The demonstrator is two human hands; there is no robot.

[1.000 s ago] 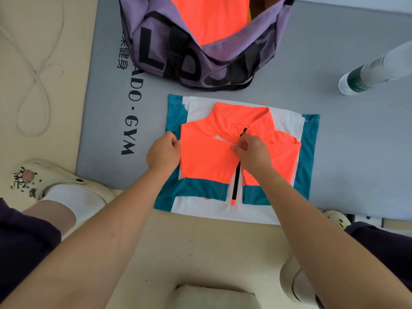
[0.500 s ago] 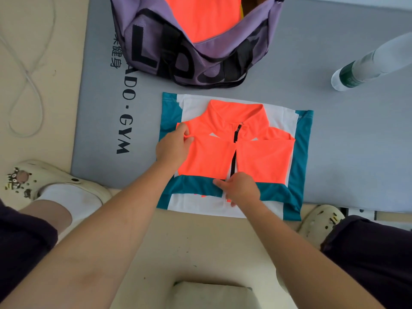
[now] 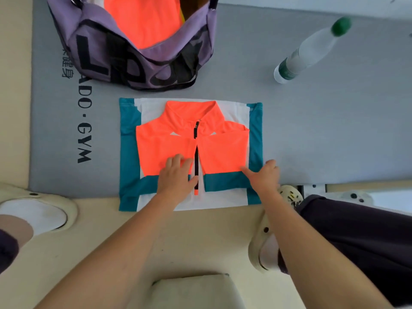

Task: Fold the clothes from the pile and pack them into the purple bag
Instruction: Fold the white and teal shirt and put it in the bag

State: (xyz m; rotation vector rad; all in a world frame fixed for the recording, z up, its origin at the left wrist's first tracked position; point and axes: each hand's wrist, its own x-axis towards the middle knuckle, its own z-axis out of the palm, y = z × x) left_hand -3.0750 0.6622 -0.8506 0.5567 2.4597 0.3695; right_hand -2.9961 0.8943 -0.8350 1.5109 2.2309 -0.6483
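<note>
An orange, teal and white zip jacket (image 3: 223,150) lies flat and partly folded on the grey gym mat (image 3: 323,130), its sleeves turned in over the front. My left hand (image 3: 178,177) presses flat on the jacket's lower middle, just left of the black zip. At the jacket's lower right corner my right hand (image 3: 263,177) rests with fingers spread over the teal band. The purple bag (image 3: 142,61) stands open beyond the jacket, with an orange garment (image 3: 142,21) inside.
A clear water bottle with a green cap (image 3: 310,50) lies on the mat at the right. My feet in pale clogs (image 3: 38,210) flank the jacket on the beige floor. A pale folded item (image 3: 194,291) sits at the bottom edge.
My left hand slid from the jacket's left shoulder down to the lower middle. The right hand shifted from the zip's bottom end out to the lower right corner.
</note>
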